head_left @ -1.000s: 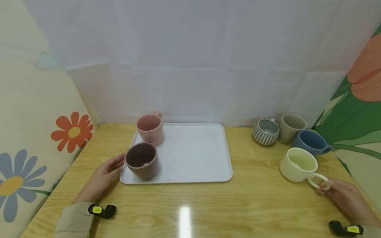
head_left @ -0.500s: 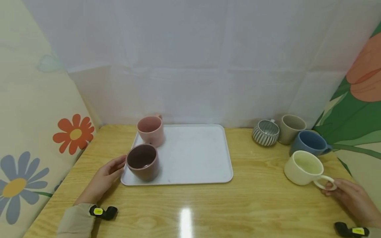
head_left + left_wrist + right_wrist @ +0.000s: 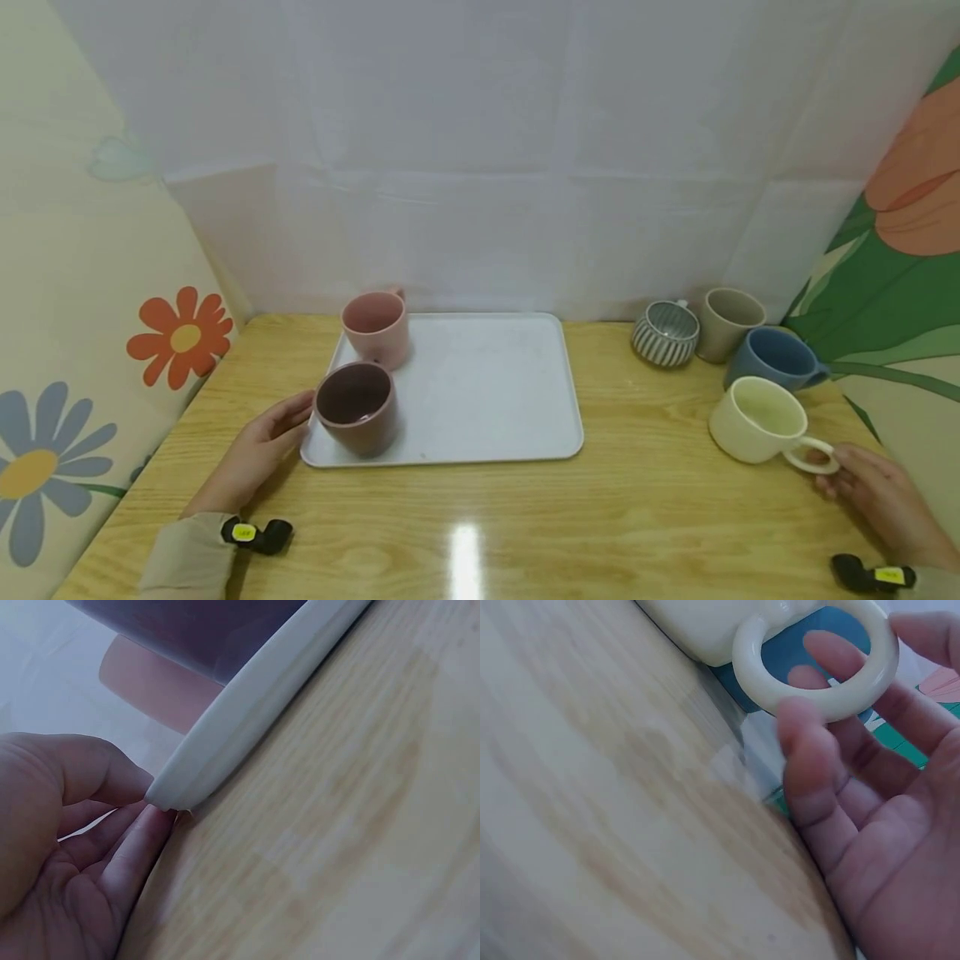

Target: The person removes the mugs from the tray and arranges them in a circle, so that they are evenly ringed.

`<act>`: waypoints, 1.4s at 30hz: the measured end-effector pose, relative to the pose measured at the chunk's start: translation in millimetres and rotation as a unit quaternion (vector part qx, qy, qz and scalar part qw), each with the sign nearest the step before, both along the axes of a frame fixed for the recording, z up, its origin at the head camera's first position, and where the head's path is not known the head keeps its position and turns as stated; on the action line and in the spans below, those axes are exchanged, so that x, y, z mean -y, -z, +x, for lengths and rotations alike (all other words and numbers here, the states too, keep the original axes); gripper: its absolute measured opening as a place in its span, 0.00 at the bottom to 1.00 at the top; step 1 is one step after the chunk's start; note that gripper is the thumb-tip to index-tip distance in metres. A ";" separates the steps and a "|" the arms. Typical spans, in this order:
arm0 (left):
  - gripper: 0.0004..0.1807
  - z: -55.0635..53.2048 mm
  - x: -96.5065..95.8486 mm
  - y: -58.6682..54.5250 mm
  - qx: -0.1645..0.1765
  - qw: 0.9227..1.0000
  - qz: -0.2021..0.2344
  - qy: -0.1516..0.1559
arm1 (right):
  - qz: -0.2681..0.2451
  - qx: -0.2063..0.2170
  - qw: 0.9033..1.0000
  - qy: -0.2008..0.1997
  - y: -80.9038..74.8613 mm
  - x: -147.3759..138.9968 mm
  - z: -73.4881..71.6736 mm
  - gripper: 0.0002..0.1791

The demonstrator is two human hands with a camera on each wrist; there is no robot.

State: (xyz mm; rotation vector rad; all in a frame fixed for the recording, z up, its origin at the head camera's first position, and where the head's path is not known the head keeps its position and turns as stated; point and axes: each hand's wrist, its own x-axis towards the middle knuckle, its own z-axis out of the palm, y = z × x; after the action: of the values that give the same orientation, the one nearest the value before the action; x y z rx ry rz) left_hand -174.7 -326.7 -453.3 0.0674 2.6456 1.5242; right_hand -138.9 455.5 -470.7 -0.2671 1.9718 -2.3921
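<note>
At the left end of the white tray (image 3: 487,392), my left hand (image 3: 258,450) pinches the rim. In the left wrist view the thumb (image 3: 112,772) lies on top of the rim and other fingers sit under it. A mauve-brown cup (image 3: 358,412) and a pink mug (image 3: 377,329) stand on that side of the tray. My right hand (image 3: 881,496) holds the ring-shaped handle (image 3: 840,701) of a cream mug (image 3: 753,421), its fingers curled about the ring. The mug is upright at the table's right, in front of a blue mug (image 3: 776,358).
Behind the blue mug stand a beige cup (image 3: 727,325) and a grey-striped round cup (image 3: 665,335), close together. The wooden table (image 3: 600,525) ends at a white cloth (image 3: 480,167) at the back. Flower-patterned cloths (image 3: 67,275) flank it.
The cream mug and my right hand have shifted slightly rightward and toward me relative to the blue mug. My left hand stays at the tray's edge, and the tray has not moved.
</note>
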 end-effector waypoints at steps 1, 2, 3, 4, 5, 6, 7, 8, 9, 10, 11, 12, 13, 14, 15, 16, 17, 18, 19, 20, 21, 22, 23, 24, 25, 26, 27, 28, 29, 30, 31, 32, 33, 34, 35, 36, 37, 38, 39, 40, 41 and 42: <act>0.32 0.1 0.2 -0.5 -0.001 1.000 0.002 0.000 | 0.005 0.006 1.000 0.016 -0.6 1.5 0.5 0.23; 0.32 0.1 0.4 -0.5 -0.004 1.000 0.004 0.001 | 0.010 0.012 0.999 0.032 -1.5 2.8 1.0 0.22; 0.32 0.0 0.5 -0.5 -0.005 1.000 0.005 0.002 | 0.023 0.018 0.998 0.055 -2.8 4.4 1.3 0.20; 0.32 0.0 0.5 -0.3 -0.006 1.000 0.006 0.002 | 0.047 0.023 0.995 0.080 -5.1 6.1 1.3 0.18; 0.32 -0.1 0.5 0.0 -0.007 1.000 0.007 0.003 | 0.099 0.024 0.988 0.112 -8.2 8.7 1.1 0.16; 0.32 -0.2 0.5 0.3 -0.007 1.000 0.006 0.003 | 0.149 0.029 0.978 0.141 -11.6 11.2 0.2 0.14; 0.32 -0.2 0.6 0.6 -0.006 1.000 0.003 0.002 | 0.214 0.025 0.963 0.163 -15.4 13.7 -1.2 0.13; 0.32 -0.2 0.5 0.9 -0.006 1.000 0.002 0.001 | 0.281 0.016 0.942 0.181 -19.7 16.3 -2.8 0.13; 0.32 -0.4 0.5 1.3 -0.004 1.000 0.001 0.001 | 0.348 0.007 0.916 0.198 -23.8 19.7 -4.4 0.15; 0.32 -0.5 0.5 1.5 -0.004 1.000 0.001 0.000 | 0.408 -0.007 0.888 0.212 -28.0 23.3 -5.9 0.16; 0.32 -0.6 0.4 1.7 -0.005 1.000 0.001 -0.001 | 0.456 -0.028 0.860 0.227 -31.4 27.6 -7.5 0.17; 0.32 -0.9 0.3 1.9 -0.006 1.000 0.002 -0.001 | 0.482 -0.047 0.841 0.240 -34.2 31.7 -9.0 0.18; 0.32 -0.6 0.3 2.0 -0.008 1.000 0.007 0.000 | 0.506 -0.067 0.821 0.254 -37.3 36.7 -9.8 0.18; 0.31 -0.3 0.2 2.2 -0.010 1.000 0.013 0.001 | 0.513 -0.080 0.811 0.269 -40.4 42.2 -10.3 0.18; 0.31 -0.1 0.1 2.3 -0.012 1.000 0.018 0.002 | 0.517 -0.094 0.801 0.286 -43.3 47.9 -10.7 0.17; 0.31 0.1 0.0 2.4 -0.014 1.000 0.023 0.004 | 0.518 -0.113 0.791 0.306 -46.1 53.9 -11.3 0.16; 0.31 0.4 0.0 2.5 -0.015 1.000 0.026 0.005 | 0.518 -0.129 0.781 0.324 -49.2 60.6 -11.8 0.15; 0.31 0.9 0.2 2.5 -0.015 0.999 0.029 0.005 | 0.516 -0.146 0.774 0.338 -52.1 67.4 -11.9 0.14; 0.31 1.5 0.4 2.5 -0.015 0.999 0.031 0.005 | 0.510 -0.163 0.770 0.348 -55.2 74.5 -11.9 0.13; 0.31 2.0 0.9 2.6 -0.015 0.999 0.032 0.005 | 0.500 -0.183 0.768 0.354 -58.3 81.5 -12.1 0.12; 0.31 2.5 1.4 2.5 -0.015 0.999 0.031 0.004 | 0.488 -0.209 0.768 0.358 -60.6 88.3 -12.9 0.10; 0.31 2.9 1.7 2.6 -0.018 0.999 0.033 0.004 | 0.473 -0.234 0.771 0.357 -62.1 95.2 -13.2 0.09; 0.31 3.3 2.0 2.7 -0.020 0.999 0.034 0.004 | 0.462 -0.258 0.773 0.349 -63.3 101.6 -13.8 0.08; 0.31 3.5 2.0 2.8 -0.023 0.999 0.035 0.004 | 0.451 -0.280 0.776 0.340 -63.9 108.1 -14.2 0.08; 0.31 3.4 1.8 3.1 -0.025 0.999 0.036 0.005 | 0.442 -0.295 0.780 0.330 -64.2 114.7 -14.7 0.07; 0.30 3.4 1.5 3.1 -0.027 0.999 0.037 0.005 | 0.435 -0.312 0.783 0.317 -64.2 121.0 -15.4 0.06; 0.30 3.5 1.0 3.0 -0.028 0.999 0.037 0.005 | 0.430 -0.328 0.785 0.303 -63.8 127.3 -16.6 0.06; 0.30 3.3 0.3 3.3 -0.028 0.999 0.038 0.006 | 0.428 -0.339 0.787 0.287 -63.6 133.7 -17.6 0.06; 0.30 3.2 -0.1 3.2 -0.027 0.999 0.037 0.006 | 0.425 -0.351 0.789 0.272 -63.5 140.1 -19.3 0.06; 0.30 3.3 -0.4 3.2 -0.027 0.999 0.035 0.006 | 0.422 -0.358 0.792 0.259 -63.8 146.9 -20.8 0.06; 0.30 3.4 -0.5 3.1 -0.025 0.999 0.033 0.007 | 0.418 -0.366 0.795 0.245 -64.2 153.6 -22.9 0.06; 0.30 3.6 -0.7 2.9 -0.026 0.999 0.031 0.006 | 0.414 -0.373 0.798 0.232 -65.0 160.6 -25.2 0.07; 0.30 3.6 -0.5 2.8 -0.026 0.999 0.029 0.006 | 0.408 -0.376 0.802 0.220 -65.8 167.8 -27.7 0.07; 0.30 3.6 -0.5 2.9 -0.028 0.999 0.027 0.007 | 0.404 -0.378 0.806 0.211 -66.7 175.2 -30.1 0.08; 0.30 3.7 -0.4 2.8 -0.029 0.999 0.025 0.006 | 0.400 -0.377 0.810 0.204 -67.6 183.1 -32.3 0.09; 0.30 3.8 -0.4 2.7 -0.029 0.999 0.024 0.005 | 0.397 -0.373 0.815 0.197 -68.2 191.1 -34.4 0.09; 0.30 3.7 -0.2 2.8 -0.030 0.999 0.024 0.005 | 0.392 -0.370 0.821 0.189 -69.0 199.3 -36.4 0.09; 0.30 3.7 -0.2 3.0 -0.030 0.999 0.025 0.004 | 0.384 -0.366 0.829 0.178 -69.5 207.3 -38.7 0.10; 0.30 3.6 -0.1 3.2 -0.029 0.999 0.026 0.003 | 0.375 -0.363 0.836 0.167 -69.7 215.2 -40.8 0.10; 0.30 3.5 -0.2 3.4 -0.029 0.999 0.027 0.002 | 0.369 -0.361 0.842 0.155 -70.0 222.9 -42.6 0.10; 0.30 3.3 -0.4 3.4 -0.027 0.999 0.029 0.002 | 0.363 -0.361 0.847 0.144 -69.9 230.4 -44.6 0.09; 0.30 2.9 -0.6 3.6 -0.027 0.999 0.031 0.002 | 0.357 -0.361 0.851 0.132 -69.8 237.7 -46.4 0.09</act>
State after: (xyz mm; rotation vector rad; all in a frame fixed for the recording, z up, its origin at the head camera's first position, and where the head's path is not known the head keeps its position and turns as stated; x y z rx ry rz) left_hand -171.8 -326.2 -456.9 0.1202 2.6365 1.6250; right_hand -185.3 217.9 -400.9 -1.0164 3.2284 -1.5517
